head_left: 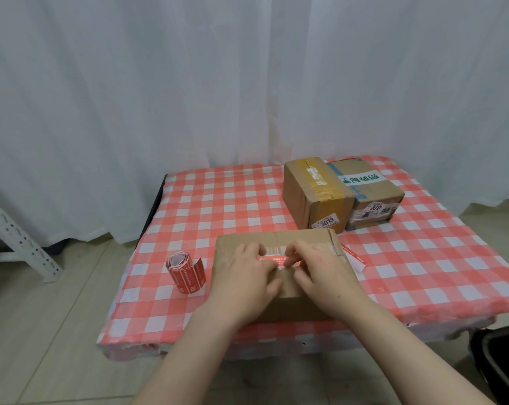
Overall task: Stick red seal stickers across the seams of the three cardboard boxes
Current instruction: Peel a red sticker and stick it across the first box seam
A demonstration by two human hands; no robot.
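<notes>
1. Nearest the observer, the left hand (247, 273) and the right hand (320, 270) both rested on top of the near cardboard box (303, 238), which stood at the front edge of the table (218, 200) with its red-and-white checked cloth.

2. A red seal sticker (276, 260) lay on the box top directly under and between the fingertips of both hands.
   - Left hand: fingers spread and laid fairly flat, pressing the sticker's left end.
   - Right hand: fingers bent and bunched on the sticker's right end. It could not be determined whether they pinched an edge or only pressed it down.

3. Left of the left fingers, apart from the box, stood the sticker roll (186, 273), with a loose tail of red labels. Right of the right fingers, just beside the box, lay a peeled backing strip (357, 260).

4. Beyond the fingertips, well apart from them, the box marked 3013 (314, 197) and the box marked 3012 (373, 194) stood touching side by side. No red sticker was visible on either.

5. Assessment of progress: the first of three seals appeared to be in the press-down stage. Two boxes remained to be sealed, so the task was judged under one third complete.

6. Behind the table hung a white curtain (247, 83).
</notes>
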